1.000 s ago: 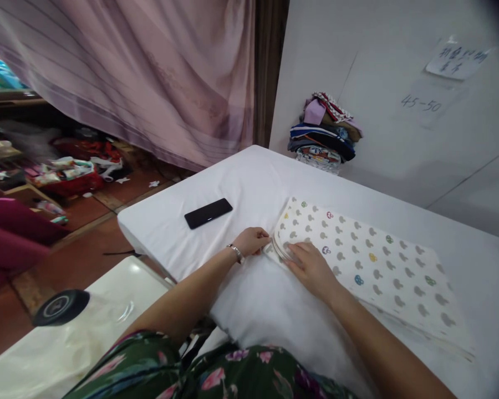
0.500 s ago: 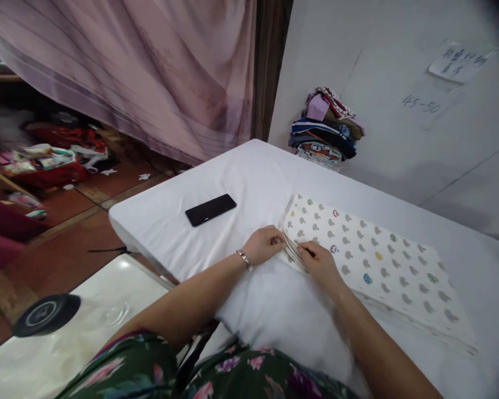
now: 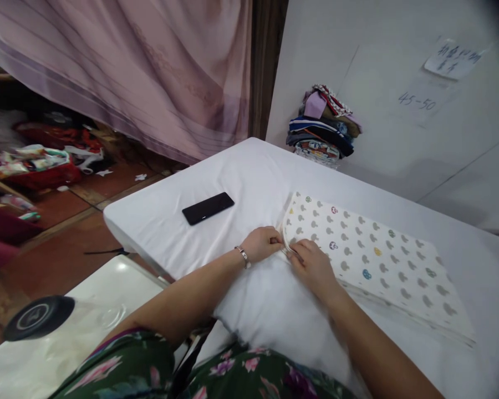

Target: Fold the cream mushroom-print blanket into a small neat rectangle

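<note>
A folded white cloth (image 3: 370,266) printed with grey and a few coloured mushroom shapes lies in several layers on the white-covered table (image 3: 249,172). My left hand (image 3: 263,244), with a bracelet at the wrist, pinches the layers at the cloth's near left corner. Close beside it, my right hand (image 3: 314,269) grips the near edge of the same corner, its fingertips curled over the layers. Parts of the fingers of both hands are hidden behind the knuckles and fabric.
A black phone (image 3: 208,208) lies on the table to the left. Folded clothes (image 3: 322,124) are piled by the wall at the back. At lower left, a black round object (image 3: 39,317) rests on a cream surface (image 3: 120,282). A pink curtain (image 3: 183,72) hangs behind.
My right hand has slid left along the cloth's edge, closer to my left hand. The layers at the corner are now pressed closer together. The view has shifted slightly.
</note>
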